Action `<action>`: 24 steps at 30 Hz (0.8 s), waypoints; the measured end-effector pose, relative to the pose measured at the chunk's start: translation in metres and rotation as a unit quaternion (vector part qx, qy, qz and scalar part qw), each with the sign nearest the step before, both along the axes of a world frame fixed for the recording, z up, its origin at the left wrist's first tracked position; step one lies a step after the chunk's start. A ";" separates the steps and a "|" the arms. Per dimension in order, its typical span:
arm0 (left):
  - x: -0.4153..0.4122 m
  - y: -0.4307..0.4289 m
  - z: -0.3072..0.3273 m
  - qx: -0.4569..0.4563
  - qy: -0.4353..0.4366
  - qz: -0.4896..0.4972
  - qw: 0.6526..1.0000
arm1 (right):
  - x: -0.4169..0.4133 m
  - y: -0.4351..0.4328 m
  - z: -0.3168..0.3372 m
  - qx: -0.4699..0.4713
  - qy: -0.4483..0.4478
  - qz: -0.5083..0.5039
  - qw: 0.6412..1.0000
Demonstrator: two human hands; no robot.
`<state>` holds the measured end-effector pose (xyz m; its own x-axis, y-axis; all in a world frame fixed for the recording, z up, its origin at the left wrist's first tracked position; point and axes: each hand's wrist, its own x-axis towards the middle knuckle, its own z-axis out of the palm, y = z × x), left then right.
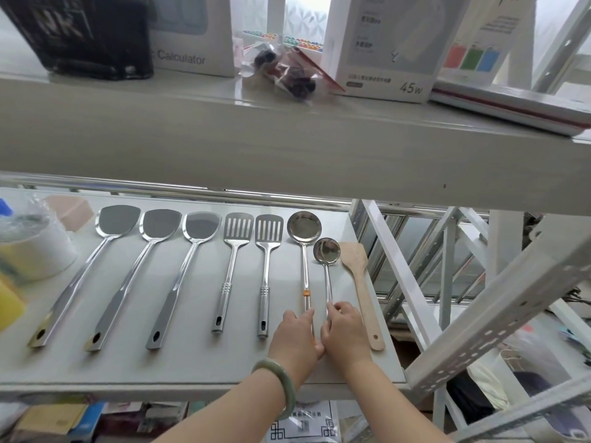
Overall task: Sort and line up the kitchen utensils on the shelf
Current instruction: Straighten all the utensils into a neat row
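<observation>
Steel utensils lie side by side on the white shelf (128, 369), heads at the back. From the left: three solid spatulas (118, 220) (161, 223) (201, 227), two slotted turners (238, 227) (268, 228), a large ladle (303, 227), a small ladle (326, 251) and a wooden spatula (353, 257). My left hand (295, 338) rests on the lower handle of the large ladle, a green bangle on its wrist. My right hand (345, 330) pinches the small ladle's handle end. The small ladle's bowl lies nearer to me than the others' heads.
An upper shelf board (287, 145) overhangs the row, carrying boxes and a plastic bag. A wrapped white roll (32, 247) and a yellow object (9, 302) stand at the shelf's left end. White perforated metal posts (499, 318) cross at the right. Boxes lie below.
</observation>
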<state>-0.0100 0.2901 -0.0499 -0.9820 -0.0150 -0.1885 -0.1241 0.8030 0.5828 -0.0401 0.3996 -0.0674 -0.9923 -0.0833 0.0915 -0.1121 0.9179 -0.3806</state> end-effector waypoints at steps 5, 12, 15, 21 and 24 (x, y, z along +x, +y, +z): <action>-0.001 0.002 0.002 -0.001 0.000 0.000 1.000 | -0.001 0.003 -0.002 -0.005 0.003 0.009 1.000; 0.001 -0.002 0.002 0.002 -0.015 -0.007 1.000 | -0.006 0.033 0.001 0.064 0.030 -0.087 0.994; 0.000 -0.001 0.001 -0.006 -0.016 -0.010 1.000 | -0.007 0.044 -0.001 0.073 -0.017 -0.077 0.994; 0.000 -0.001 0.000 -0.014 -0.013 -0.005 1.000 | -0.002 0.044 -0.007 0.040 -0.021 -0.073 0.996; 0.005 -0.004 0.000 -0.023 -0.005 -0.015 1.000 | -0.002 0.044 -0.004 0.031 -0.021 -0.078 0.996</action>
